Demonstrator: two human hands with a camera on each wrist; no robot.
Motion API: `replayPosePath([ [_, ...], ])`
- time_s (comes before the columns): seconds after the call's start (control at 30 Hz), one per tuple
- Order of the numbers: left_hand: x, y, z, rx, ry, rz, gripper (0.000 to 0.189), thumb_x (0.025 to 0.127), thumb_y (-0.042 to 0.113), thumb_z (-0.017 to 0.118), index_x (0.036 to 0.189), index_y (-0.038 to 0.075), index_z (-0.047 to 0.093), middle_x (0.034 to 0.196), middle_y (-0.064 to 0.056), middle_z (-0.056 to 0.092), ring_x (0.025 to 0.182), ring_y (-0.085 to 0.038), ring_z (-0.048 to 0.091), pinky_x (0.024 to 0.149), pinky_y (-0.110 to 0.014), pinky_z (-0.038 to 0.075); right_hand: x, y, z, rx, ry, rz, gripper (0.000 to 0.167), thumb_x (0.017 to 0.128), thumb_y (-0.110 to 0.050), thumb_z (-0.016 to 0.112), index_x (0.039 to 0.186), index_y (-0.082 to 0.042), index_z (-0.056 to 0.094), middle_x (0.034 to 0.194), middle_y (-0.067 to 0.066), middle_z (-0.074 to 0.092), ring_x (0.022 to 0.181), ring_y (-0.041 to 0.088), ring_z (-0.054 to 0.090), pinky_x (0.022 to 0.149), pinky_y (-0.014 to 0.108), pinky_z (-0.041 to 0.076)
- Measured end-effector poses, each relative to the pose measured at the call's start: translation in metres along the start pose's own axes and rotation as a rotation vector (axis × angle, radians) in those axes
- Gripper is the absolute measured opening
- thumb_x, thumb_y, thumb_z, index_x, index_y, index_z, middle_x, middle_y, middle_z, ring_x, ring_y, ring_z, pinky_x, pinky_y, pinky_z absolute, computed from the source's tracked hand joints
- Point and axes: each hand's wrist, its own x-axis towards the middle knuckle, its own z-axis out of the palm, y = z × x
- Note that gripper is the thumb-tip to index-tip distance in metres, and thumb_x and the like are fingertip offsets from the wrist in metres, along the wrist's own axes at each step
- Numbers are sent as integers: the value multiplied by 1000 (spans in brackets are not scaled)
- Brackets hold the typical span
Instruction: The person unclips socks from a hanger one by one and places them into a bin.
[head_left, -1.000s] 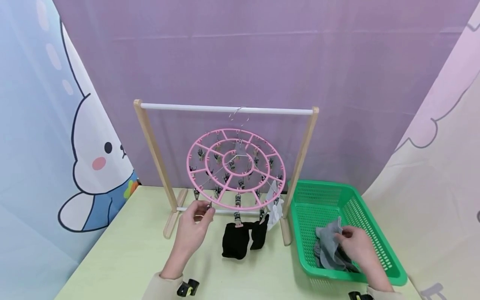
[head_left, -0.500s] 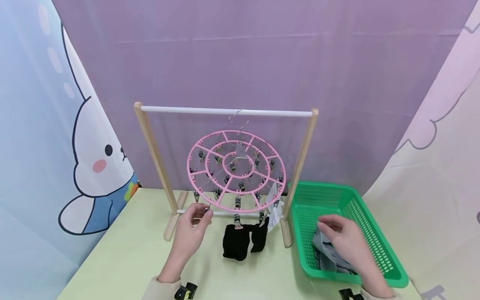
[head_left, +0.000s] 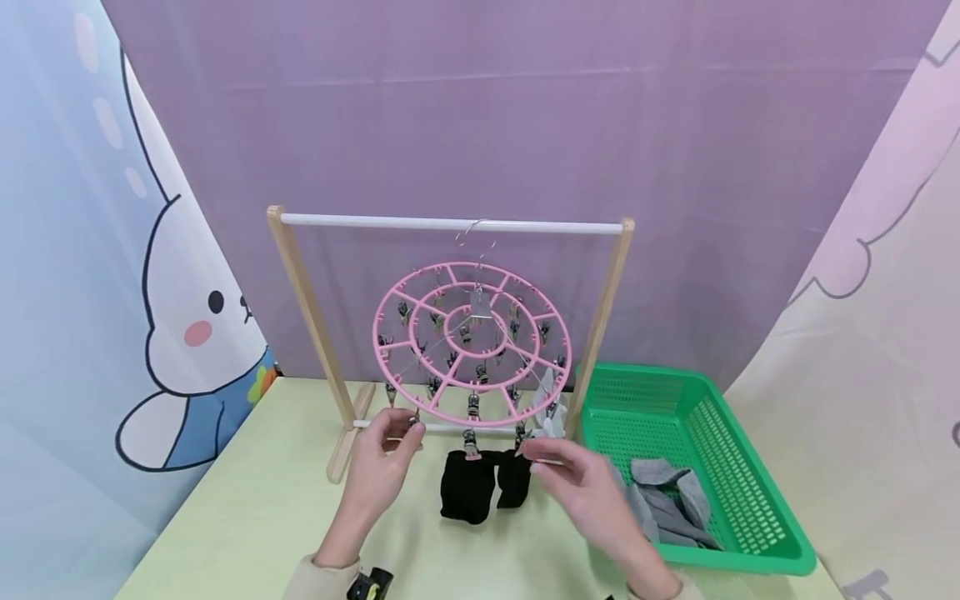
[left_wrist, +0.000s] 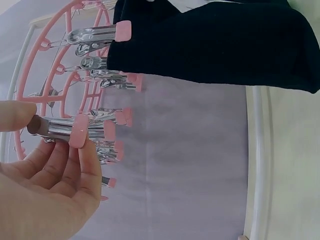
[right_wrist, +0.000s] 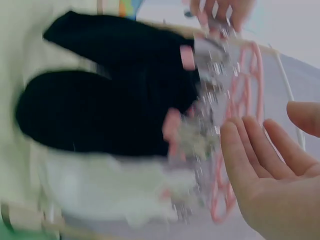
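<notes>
My left hand pinches a metal clip with pink tips between thumb and fingers, at the front left rim of the round pink drying hanger. The clip's tips have no cloth between them. My right hand is beside the black socks, its fingers extended and the thumb apart. Nothing is in its grasp in the right wrist view. Those socks hang from clips at the hanger's front. A white cloth hangs to their right. Crumpled grey cloth lies in the green basket.
A wooden stand with a white top bar carries the hanger by its hook. Several other clips dangle from the rings. The basket stands on the pale table, right of the stand. A purple curtain hangs behind.
My right hand has let go of the grey cloth, which now lies in the basket, and has moved left to the black socks. The left hand still pinches its clip, almost unmoved.
</notes>
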Motion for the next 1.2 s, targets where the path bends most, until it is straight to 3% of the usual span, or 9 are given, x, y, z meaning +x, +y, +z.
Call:
replayPosePath([
  [0.27, -1, 1, 0, -10, 0, -1, 18, 98, 11, 68, 114, 3, 67, 95, -6, 69, 81, -15, 68, 80, -28, 56, 8, 1, 26, -8, -93, -69, 37, 102, -16, 64, 135, 0, 61, 135, 17, 62, 127, 34, 57, 107, 36, 47],
  [0.6, -2, -1, 2, -17, 4, 19, 16, 98, 10, 68, 112, 4, 67, 93, -5, 70, 79, -13, 68, 78, -27, 56, 20, 7, 42, -112, -47, -41, 39, 96, -5, 69, 133, 0, 62, 136, 15, 62, 132, 35, 53, 112, 45, 40],
  [0.93, -2, 0, 1, -15, -3, 37, 17, 98, 10, 68, 112, 3, 67, 92, -5, 70, 79, -14, 67, 78, -27, 55, 27, 17, 53, -242, -15, -26, 31, 96, -4, 67, 127, -2, 66, 125, 11, 68, 115, 29, 63, 99, 47, 51],
  [1.1, -2, 2, 0, -14, -7, 39, 18, 98, 12, 68, 114, 2, 67, 94, -6, 70, 80, -16, 68, 79, -28, 55, 32, 17, 55, -332, -59, -37, 32, 94, -5, 68, 125, 3, 65, 117, 15, 69, 104, 30, 65, 91, 44, 55],
  [1.2, -3, 3, 0, -12, -10, 37, 20, 98, 12, 68, 115, 1, 66, 96, -5, 70, 81, -17, 68, 79, -28, 55, 34, 18, 57, -355, -89, -47, 25, 92, -3, 70, 116, 4, 68, 104, 11, 70, 92, 26, 65, 82, 38, 57],
])
